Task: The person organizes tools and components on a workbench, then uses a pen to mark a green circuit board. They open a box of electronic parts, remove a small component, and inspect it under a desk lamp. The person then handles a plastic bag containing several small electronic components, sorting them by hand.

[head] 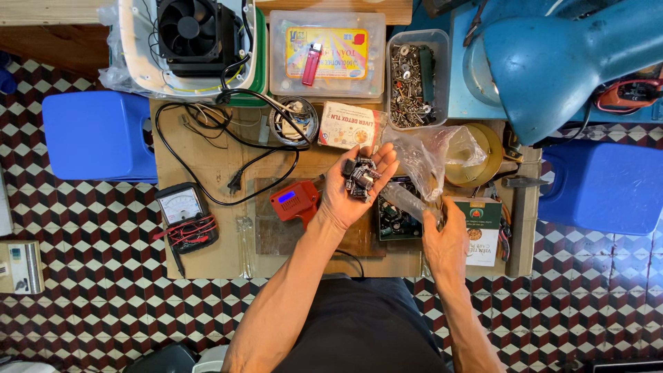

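My left hand (347, 194) is palm up over the low wooden board (207, 159), cupping a small heap of dark electronic parts (360, 177). My right hand (445, 238) grips the lower end of a clear plastic bag (431, 155) that stretches up and to the right. A dark circuit board (395, 220) lies under the bag between both hands. A red soldering gun (295, 202) lies just left of my left wrist.
An analog multimeter (181, 207) lies at the left, a black power cord (228, 148) loops across the board. At the back stand a fan unit (190, 31), a clear box with a lighter (326, 52), and a screw tub (414, 79). Blue stools (97, 135) flank the board; a blue lamp (552, 65) hangs at the right.
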